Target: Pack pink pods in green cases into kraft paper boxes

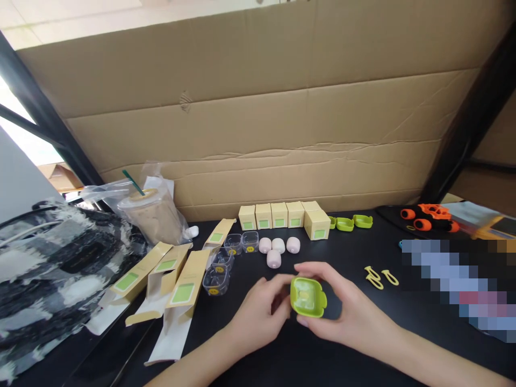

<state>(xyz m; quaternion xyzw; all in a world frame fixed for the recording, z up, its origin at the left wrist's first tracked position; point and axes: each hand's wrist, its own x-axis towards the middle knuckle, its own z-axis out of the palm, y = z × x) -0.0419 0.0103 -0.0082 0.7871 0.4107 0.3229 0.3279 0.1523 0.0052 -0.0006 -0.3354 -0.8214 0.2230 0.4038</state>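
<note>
Above the dark table I have a small square green plastic case [322,301], hollow side toward me, with a pale patch inside and a tab on its right edge. My right hand [350,306] grips it, fingers at the top and thumb underneath. At its left edge my left hand [262,309] is curled, fingertips against the case and partly hidden behind it. Just beyond lie several pale pink rounded pieces [274,259]. Clear plastic cups [216,280] with yellow stickers stand left of them. Pale yellow loops [390,277] lie to the right of my right hand.
Opened cartons [187,285] lie at left, near a bagged drink cup [151,217] and a patterned cloth [48,279]. Closed small boxes [279,215] line the back beside green shells [363,221]. An orange and black toy [433,215] sits at right. Cardboard [262,123] walls the back.
</note>
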